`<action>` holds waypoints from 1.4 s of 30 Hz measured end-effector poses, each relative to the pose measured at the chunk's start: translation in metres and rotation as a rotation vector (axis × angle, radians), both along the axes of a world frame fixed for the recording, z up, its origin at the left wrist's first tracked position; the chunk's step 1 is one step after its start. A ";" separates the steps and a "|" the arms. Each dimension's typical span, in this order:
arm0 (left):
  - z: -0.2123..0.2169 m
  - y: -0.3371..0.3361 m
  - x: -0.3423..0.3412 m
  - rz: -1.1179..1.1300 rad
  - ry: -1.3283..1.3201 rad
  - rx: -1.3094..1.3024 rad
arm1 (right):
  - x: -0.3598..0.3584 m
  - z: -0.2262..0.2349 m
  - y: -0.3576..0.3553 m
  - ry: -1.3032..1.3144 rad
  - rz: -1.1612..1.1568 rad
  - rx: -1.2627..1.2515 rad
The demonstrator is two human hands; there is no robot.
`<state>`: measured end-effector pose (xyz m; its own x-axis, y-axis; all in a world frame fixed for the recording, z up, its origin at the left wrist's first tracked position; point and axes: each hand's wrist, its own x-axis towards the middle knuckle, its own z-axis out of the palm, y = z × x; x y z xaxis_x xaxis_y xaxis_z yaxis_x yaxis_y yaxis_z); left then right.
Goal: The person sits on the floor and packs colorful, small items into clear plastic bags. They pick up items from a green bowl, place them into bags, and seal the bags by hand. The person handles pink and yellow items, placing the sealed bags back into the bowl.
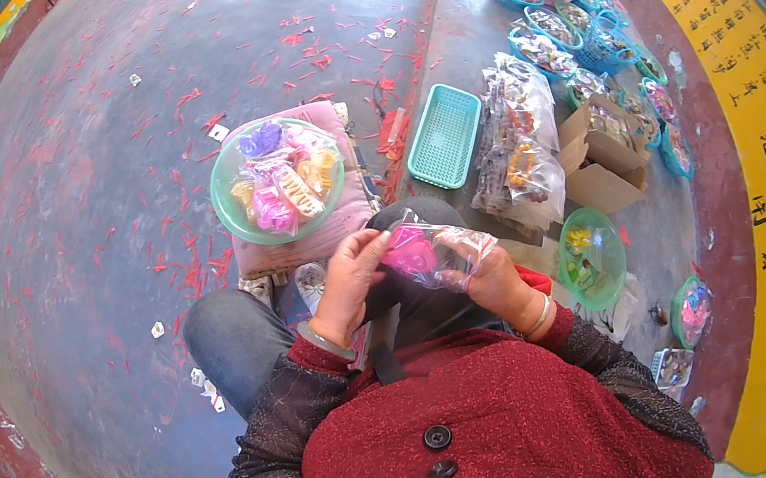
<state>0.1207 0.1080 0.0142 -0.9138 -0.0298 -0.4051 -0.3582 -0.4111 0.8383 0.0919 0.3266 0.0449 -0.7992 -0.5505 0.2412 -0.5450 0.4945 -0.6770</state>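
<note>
Above my lap, a clear plastic bag [445,247] with a bright pink item [410,253] inside is held between both hands; what kind of item it is I cannot make out. My left hand [347,283] pinches the bag's left end between thumb and fingers. On the other side, my right hand [496,289] grips the bag's right end, its fingers partly behind the plastic. Ahead and to the left, a pale green round basin [231,211] holds several bagged items in purple, pink, white and yellow. It rests on a pink cushion [351,229].
To the right lie an oblong turquoise basket [417,157], a heap of clear bags [524,114], an open cardboard box [602,187] and a green basin [565,269] with yellow pieces. Several filled baskets [609,44] line the yellow wall [733,89]. Red scraps [196,270] litter the floor.
</note>
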 end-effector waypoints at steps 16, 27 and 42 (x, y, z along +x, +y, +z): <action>-0.007 0.010 0.006 -0.124 0.205 0.054 | -0.013 -0.006 -0.006 -0.273 0.154 -0.317; -0.005 0.010 0.008 -0.204 0.227 0.008 | -0.012 -0.008 -0.001 -0.467 0.084 -0.264; -0.024 0.018 0.006 0.032 0.337 -0.121 | -0.011 0.004 -0.003 -0.385 0.096 -0.149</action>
<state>0.1269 0.1262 -0.0101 -0.9933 -0.0896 -0.0729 -0.0419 -0.3085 0.9503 0.0809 0.3241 0.0491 -0.7934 -0.6084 0.0181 -0.2773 0.3349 -0.9005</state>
